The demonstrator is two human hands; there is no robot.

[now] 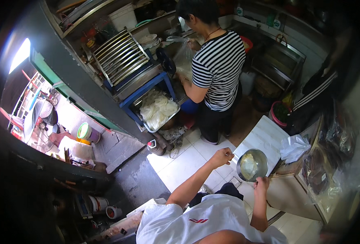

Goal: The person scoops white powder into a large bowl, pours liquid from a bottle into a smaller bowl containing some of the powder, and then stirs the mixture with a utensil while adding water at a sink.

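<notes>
A round metal bowl point(263, 162) with a pale, whitish mass point(249, 167) in it is over the near edge of a white board point(256, 140). My right hand point(261, 185) grips the bowl at its near rim, thumb and fingers closed on it. To the left of the bowl, apart from it, my left hand point(222, 158) is raised with its fingers pinched together. What the pinch holds, if anything, is too small to make out. Beside the board, to the right, lies a crumpled white plastic bag point(294, 148).
A person in a striped shirt point(218, 70) stands ahead, handling a clear bag point(184, 57). Left of them, a tray of pale sheets point(158, 110) sits under a slatted metal rack point(121, 57). A red-capped bottle point(156, 148) stands on the floor; a pink basin point(274, 115) holds greens.
</notes>
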